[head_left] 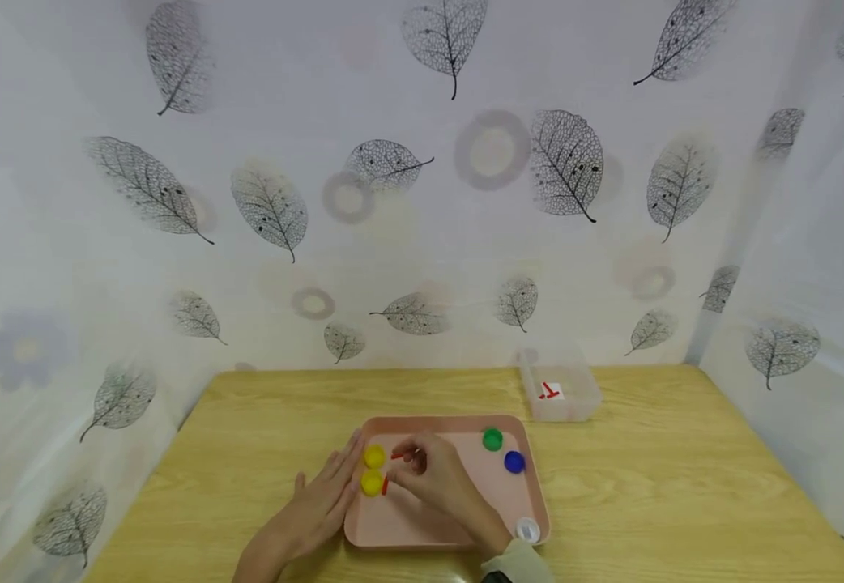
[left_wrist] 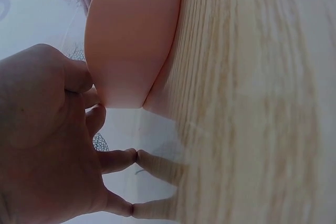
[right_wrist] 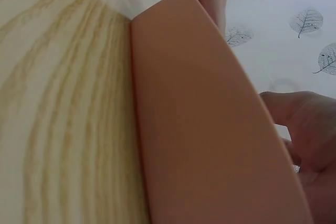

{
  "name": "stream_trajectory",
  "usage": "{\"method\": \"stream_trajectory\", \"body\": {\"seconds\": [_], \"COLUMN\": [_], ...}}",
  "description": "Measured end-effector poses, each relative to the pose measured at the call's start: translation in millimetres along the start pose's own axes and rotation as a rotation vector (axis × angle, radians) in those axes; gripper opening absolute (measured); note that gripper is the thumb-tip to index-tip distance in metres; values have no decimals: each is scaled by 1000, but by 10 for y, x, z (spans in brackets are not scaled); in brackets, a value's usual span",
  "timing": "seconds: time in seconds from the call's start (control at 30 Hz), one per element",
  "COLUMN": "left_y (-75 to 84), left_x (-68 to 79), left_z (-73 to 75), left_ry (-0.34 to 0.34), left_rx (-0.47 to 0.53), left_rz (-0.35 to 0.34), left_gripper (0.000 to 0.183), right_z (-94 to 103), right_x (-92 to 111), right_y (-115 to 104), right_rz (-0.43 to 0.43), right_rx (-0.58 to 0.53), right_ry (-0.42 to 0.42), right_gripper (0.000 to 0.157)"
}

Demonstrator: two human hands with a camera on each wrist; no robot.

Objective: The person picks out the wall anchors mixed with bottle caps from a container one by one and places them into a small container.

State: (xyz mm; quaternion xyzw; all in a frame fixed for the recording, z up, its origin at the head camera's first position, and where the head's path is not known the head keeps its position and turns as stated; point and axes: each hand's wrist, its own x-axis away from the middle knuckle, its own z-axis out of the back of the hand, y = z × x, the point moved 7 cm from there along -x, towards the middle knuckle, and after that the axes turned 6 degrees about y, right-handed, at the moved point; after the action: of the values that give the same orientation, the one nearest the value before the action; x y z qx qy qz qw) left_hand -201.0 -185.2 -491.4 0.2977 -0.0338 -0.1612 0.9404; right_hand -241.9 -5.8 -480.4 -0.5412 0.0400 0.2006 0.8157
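In the head view, my left hand (head_left: 318, 502) lies with extended fingers along the left rim of a pink tray (head_left: 447, 423). The left wrist view shows its fingertips down at the tabletop beside the tray wall (left_wrist: 131, 35). Over the tray's left half, my right hand (head_left: 432, 478) reaches in with bent fingers. One short red stick (head_left: 398, 456) is at its index fingertip and another red stick (head_left: 385, 486) by its thumb; I cannot tell whether it pinches either. Two round yellow caps (head_left: 374, 456) sit just left of them. In the right wrist view the tray wall hides the fingertips.
A green cap (head_left: 492, 440) and a blue cap (head_left: 514, 462) lie in the tray's right part, with a white round cap (head_left: 527, 530) in its near right corner. Behind the tray stands a clear plastic box (head_left: 571, 397) with red pieces on a white patch. A leaf-print curtain (head_left: 422, 243) surrounds the table.
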Motion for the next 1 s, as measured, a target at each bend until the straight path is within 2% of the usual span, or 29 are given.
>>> {"method": "stream_trajectory", "body": {"seconds": [0.23, 0.5, 1.0], "left_y": [29, 18, 3], "left_x": [-8, -5, 3], "left_z": [39, 8, 7], "left_ry": [20, 16, 22], "left_rx": [-19, -21, -20], "left_rz": [-11, -17, -16], "left_gripper": [56, 56, 56], "right_z": [-79, -178, -273], "right_x": [10, 80, 110], "right_y": [56, 75, 51], "right_rz": [-18, -7, -31], "right_rx": [-16, 140, 253], "right_ry": [-20, -38, -109], "right_gripper": [24, 22, 26]}}
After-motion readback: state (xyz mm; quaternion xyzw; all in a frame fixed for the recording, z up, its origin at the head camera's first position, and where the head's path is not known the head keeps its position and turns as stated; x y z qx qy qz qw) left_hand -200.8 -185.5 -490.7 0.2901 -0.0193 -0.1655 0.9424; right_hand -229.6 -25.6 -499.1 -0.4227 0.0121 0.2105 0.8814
